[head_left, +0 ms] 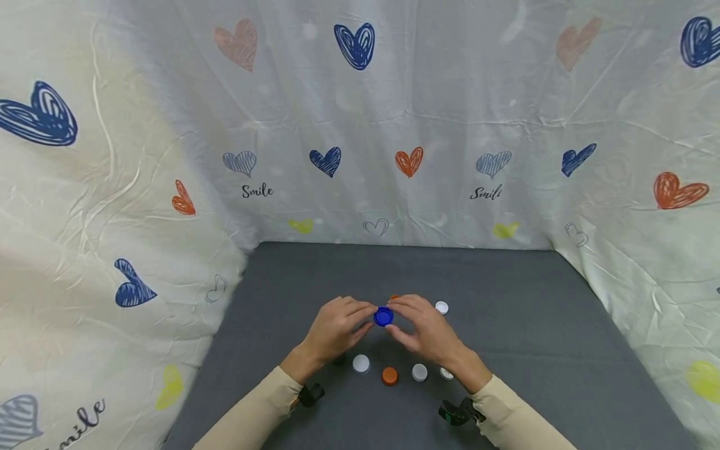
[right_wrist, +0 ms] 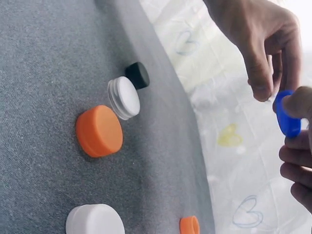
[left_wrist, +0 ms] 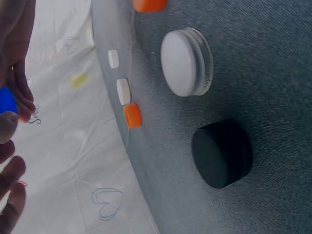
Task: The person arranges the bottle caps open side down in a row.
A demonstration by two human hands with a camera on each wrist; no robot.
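Cap [head_left: 384, 317], bright blue, round and ringed, is pinched by the right hand [head_left: 427, 327]; the left hand's [head_left: 337, 326] grip is unclear.

Left hand [head_left: 337, 326] and right hand [head_left: 423, 326] close together, fingertips facing (thumbs nearer the body), forearms converging.

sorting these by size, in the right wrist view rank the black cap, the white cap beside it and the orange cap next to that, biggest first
1. orange cap
2. white cap
3. black cap
Nearness to the camera differs, so true sizes are unsure.
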